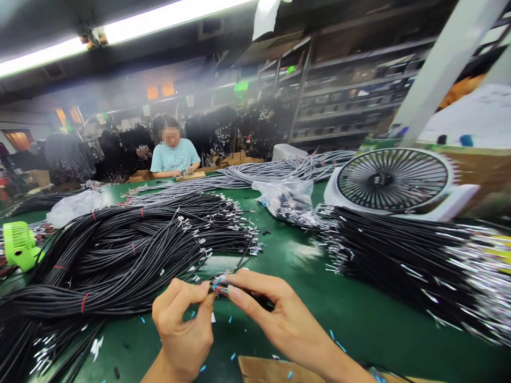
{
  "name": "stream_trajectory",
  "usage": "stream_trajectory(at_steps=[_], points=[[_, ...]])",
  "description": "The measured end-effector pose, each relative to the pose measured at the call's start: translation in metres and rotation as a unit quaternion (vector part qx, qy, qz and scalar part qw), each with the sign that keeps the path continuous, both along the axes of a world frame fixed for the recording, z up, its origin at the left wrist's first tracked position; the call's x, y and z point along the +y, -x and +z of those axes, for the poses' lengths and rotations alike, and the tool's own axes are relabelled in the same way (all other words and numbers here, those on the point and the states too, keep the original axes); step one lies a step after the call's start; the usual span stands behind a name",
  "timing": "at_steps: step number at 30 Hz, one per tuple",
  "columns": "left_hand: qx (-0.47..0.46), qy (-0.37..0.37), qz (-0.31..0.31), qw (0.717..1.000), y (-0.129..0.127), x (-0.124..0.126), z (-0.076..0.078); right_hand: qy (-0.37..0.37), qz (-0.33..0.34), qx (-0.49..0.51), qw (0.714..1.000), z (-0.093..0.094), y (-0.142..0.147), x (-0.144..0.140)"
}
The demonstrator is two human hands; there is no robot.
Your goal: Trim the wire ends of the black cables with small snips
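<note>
My left hand point(183, 324) and my right hand point(275, 314) meet over the green table point(319, 298). Together they pinch the stripped end of one black cable point(239, 261), where thin coloured wires point(219, 284) fan out between my fingertips. The cable runs up and away from my hands toward a big heap of black cables point(120, 255) on the left, whose ends carry small metal terminals.
A second pile of black cables point(403, 255) lies at right, in front of a white fan point(393, 181). A clear bag of small parts point(287, 199), grey cables point(259, 173) and a green fan point(18, 244) sit around. A person in a light blue shirt point(174, 157) works at the far side.
</note>
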State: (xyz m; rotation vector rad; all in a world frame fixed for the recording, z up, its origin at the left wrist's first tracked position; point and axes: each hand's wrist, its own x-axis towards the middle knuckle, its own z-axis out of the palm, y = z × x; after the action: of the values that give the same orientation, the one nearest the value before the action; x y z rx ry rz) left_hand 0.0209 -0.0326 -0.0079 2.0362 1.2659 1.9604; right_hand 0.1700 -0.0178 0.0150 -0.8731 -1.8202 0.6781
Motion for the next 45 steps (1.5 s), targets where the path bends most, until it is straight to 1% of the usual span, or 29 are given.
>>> stream_trajectory(at_steps=[4,10,14,21,24,27,29,32,35,37,40,43,45], points=[[-0.006,0.023,0.001,1.000,-0.001,0.000,-0.001,-0.011,0.000,-0.002,1.000,-0.001,0.000,0.000],[-0.007,0.087,-0.015,0.996,0.000,0.000,0.005,-0.053,-0.039,-0.003,0.998,-0.003,-0.001,0.000],[0.004,0.132,-0.045,0.990,0.003,0.000,0.010,-0.064,-0.044,-0.014,0.997,-0.002,0.000,0.000],[0.026,0.202,-0.108,0.973,0.007,0.003,0.015,-0.063,-0.030,-0.014,0.997,-0.002,-0.001,0.001],[0.028,0.215,-0.117,0.969,0.007,0.004,0.016,-0.053,-0.047,-0.010,0.997,-0.003,-0.002,0.002],[0.023,0.212,-0.110,0.971,0.004,0.004,0.014,-0.025,-0.078,0.010,0.997,-0.003,-0.003,0.003],[0.020,0.204,-0.103,0.973,0.002,0.005,0.013,-0.023,-0.075,0.009,0.997,-0.003,-0.003,0.004],[0.048,0.150,-0.092,0.983,0.001,0.006,0.011,-0.043,-0.060,-0.010,0.997,-0.003,-0.002,0.005],[0.089,0.081,-0.089,0.989,0.001,0.008,0.011,-0.041,-0.060,-0.020,0.997,-0.003,-0.002,0.006],[0.096,0.064,-0.086,0.990,0.001,0.009,0.011,-0.030,-0.059,-0.022,0.998,-0.004,-0.003,0.007],[0.090,0.065,-0.069,0.991,0.001,0.010,0.009,-0.011,-0.056,-0.023,0.998,-0.005,-0.004,0.009],[0.077,0.076,-0.057,0.993,0.000,0.011,0.007,0.036,-0.054,0.012,0.998,-0.004,-0.004,0.011],[0.065,0.085,-0.068,0.992,0.000,0.013,0.006,0.120,-0.014,0.065,0.991,-0.004,-0.004,0.011]])
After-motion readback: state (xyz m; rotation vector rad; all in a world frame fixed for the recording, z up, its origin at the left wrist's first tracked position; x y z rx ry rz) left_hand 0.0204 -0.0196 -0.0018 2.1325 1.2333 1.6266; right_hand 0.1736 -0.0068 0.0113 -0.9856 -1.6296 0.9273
